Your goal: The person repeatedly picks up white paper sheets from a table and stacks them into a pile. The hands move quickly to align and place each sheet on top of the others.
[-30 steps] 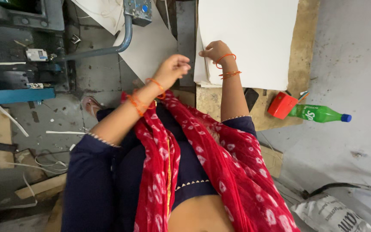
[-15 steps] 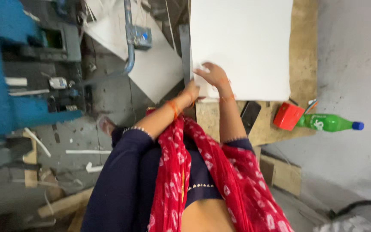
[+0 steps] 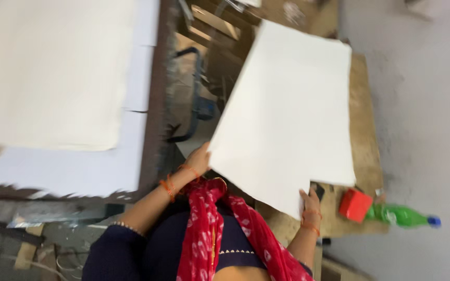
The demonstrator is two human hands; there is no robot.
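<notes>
The left hand (image 3: 200, 158) pinches the near left edge of a large white sheet (image 3: 292, 119), fingers closed on it; the right hand (image 3: 311, 200) holds the sheet's near corner from below, fingers curled up on it. The sheet hangs tilted in the air above a wooden bench (image 3: 363, 156), its far edge raised. Orange bangles sit on both wrists, and a red patterned scarf (image 3: 209, 234) hangs below. At the bench's near right corner lie a red box (image 3: 355, 204) and a green bottle (image 3: 399, 215). To the left lies a stack of white sheets (image 3: 53, 73). With only the near edge held, the wide sheet could sag, crease or slip from the grip.
</notes>
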